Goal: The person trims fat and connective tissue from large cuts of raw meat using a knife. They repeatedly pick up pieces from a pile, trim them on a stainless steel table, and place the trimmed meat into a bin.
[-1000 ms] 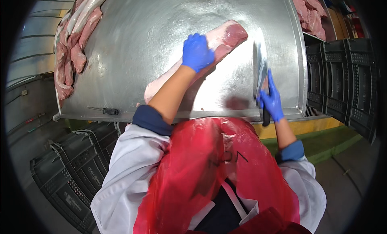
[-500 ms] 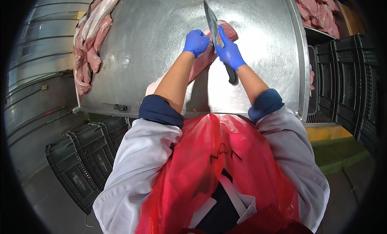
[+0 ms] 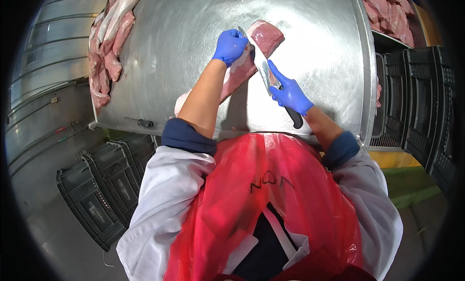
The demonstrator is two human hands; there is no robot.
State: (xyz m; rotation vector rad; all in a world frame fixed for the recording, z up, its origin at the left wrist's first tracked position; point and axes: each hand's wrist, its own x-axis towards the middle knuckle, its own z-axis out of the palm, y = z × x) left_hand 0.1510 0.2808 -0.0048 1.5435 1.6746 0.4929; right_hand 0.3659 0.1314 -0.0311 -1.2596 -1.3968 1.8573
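Note:
A long strip of pale pink raw meat (image 3: 237,80) lies slantwise on the metal table (image 3: 164,48), partly hidden under my left forearm. My left hand (image 3: 229,47), in a blue glove, is closed with curled fingers on the meat's upper left side. In my blue-gloved right hand (image 3: 290,94) is a large knife (image 3: 261,63), its black handle toward me and its forefinger along the blade. The blade crosses the strip, its tip close to my left fingers. Beyond it sits the meat's thick far end (image 3: 266,38); whether this is fully severed I cannot tell.
Several long meat pieces (image 3: 106,53) are heaped along the table's left edge. A small dark-handled tool (image 3: 143,122) lies near the front left edge. More meat (image 3: 387,15) fills a container at the upper right. Black crates stand at right (image 3: 411,97) and lower left (image 3: 97,208).
The knife has been drawn back toward me and to the right, its blade now lower across the meat. My left hand has shifted slightly left. A dark gap shows beside the blade.

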